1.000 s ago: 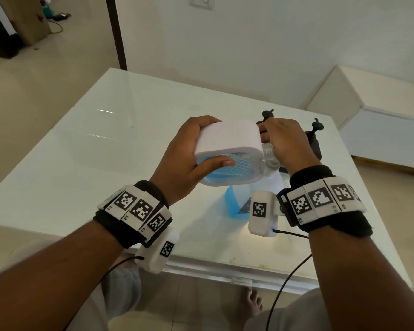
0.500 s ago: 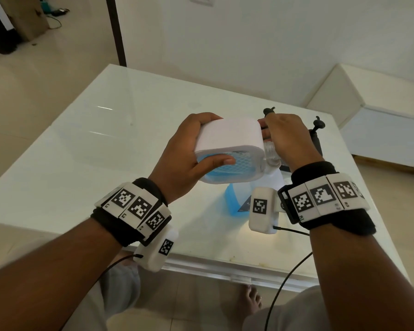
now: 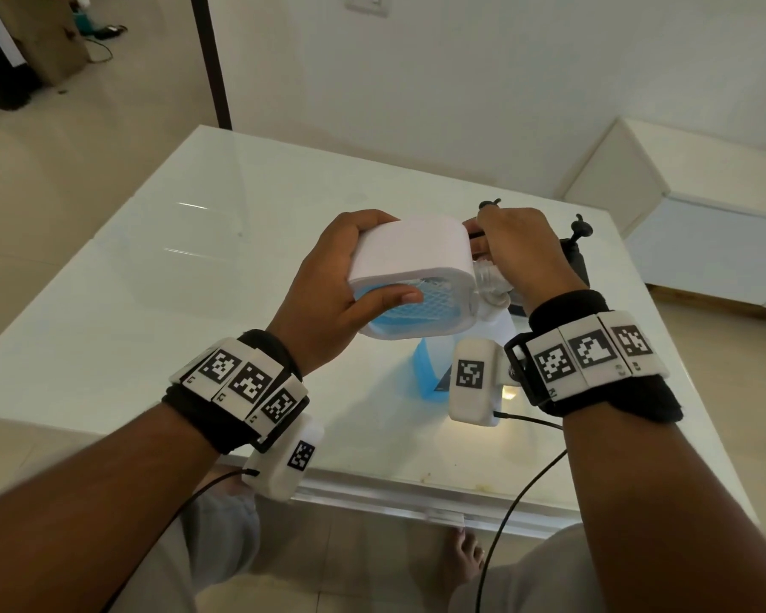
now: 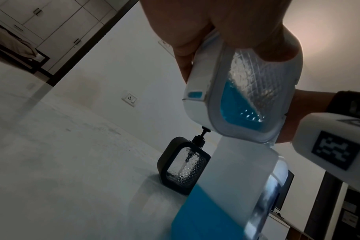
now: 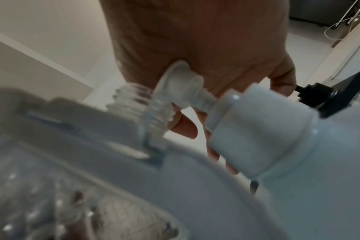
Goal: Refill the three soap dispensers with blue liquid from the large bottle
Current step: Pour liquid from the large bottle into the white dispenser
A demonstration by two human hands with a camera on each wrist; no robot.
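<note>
Both hands (image 3: 328, 276) (image 3: 518, 254) hold the tilted white dispenser (image 3: 412, 254) above the table (image 3: 151, 303).

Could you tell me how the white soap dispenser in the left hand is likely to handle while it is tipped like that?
The white dispenser looks rigid. Its blue liquid pools toward one end, so its weight probably shifts. With the threaded neck open, it may spill if tipped further.

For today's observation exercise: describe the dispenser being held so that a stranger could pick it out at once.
Start at the white table; above its near right part the left hand grips a white soap dispenser tipped on its side. Unlike the black dispensers standing behind, it is white-framed, part-filled with blue liquid, its neck open.
</note>
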